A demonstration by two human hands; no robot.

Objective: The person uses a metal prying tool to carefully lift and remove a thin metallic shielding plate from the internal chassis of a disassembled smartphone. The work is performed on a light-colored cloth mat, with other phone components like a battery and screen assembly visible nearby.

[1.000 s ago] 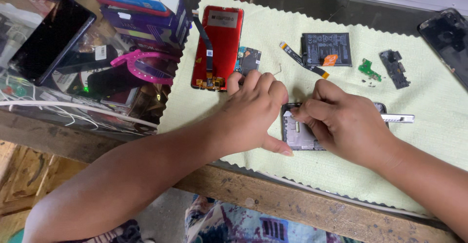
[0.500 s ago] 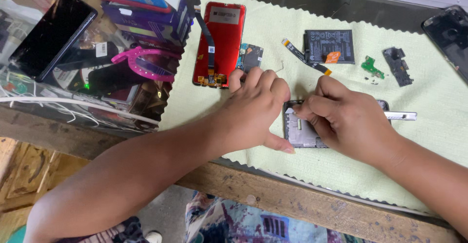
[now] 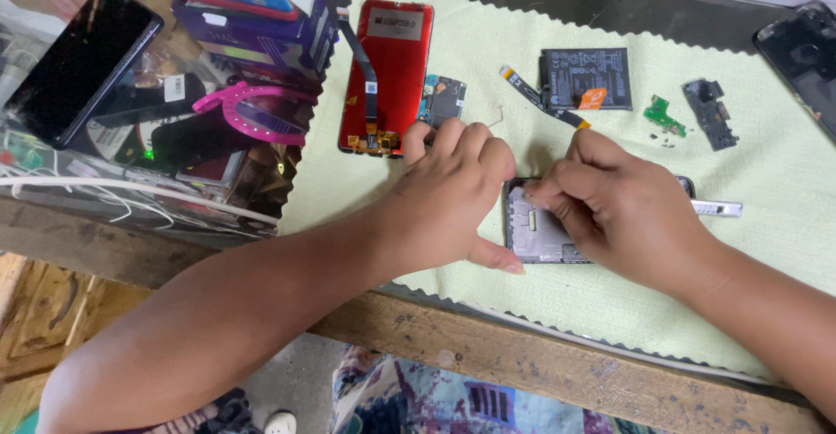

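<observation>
Phones and boxes crowd the glass case at my far left: a dark phone [image 3: 78, 64] lying face up, a pink curved band [image 3: 252, 107] beside it. On the pale green cloth [image 3: 784, 164] comes the red screen panel [image 3: 389, 73] with its ribbon cable, then a small circuit board [image 3: 446, 100]. My left hand [image 3: 448, 195] is curled, fingers bent down onto the cloth and thumb braced at the lower left corner of the grey phone frame [image 3: 535, 229], pinning it. My right hand [image 3: 623, 208] covers the frame's middle, fingertips pinched close at its top edge; whether they hold a small part I cannot tell. A metal tool [image 3: 718, 209] pokes out behind that hand. Further right lie the black battery [image 3: 585, 77], a green connector board [image 3: 664, 115] and a dark bracket [image 3: 710, 114]. I judge steady thumb pressure and light, square fingertip work serve best here, so the frame doesn't skid.
</observation>
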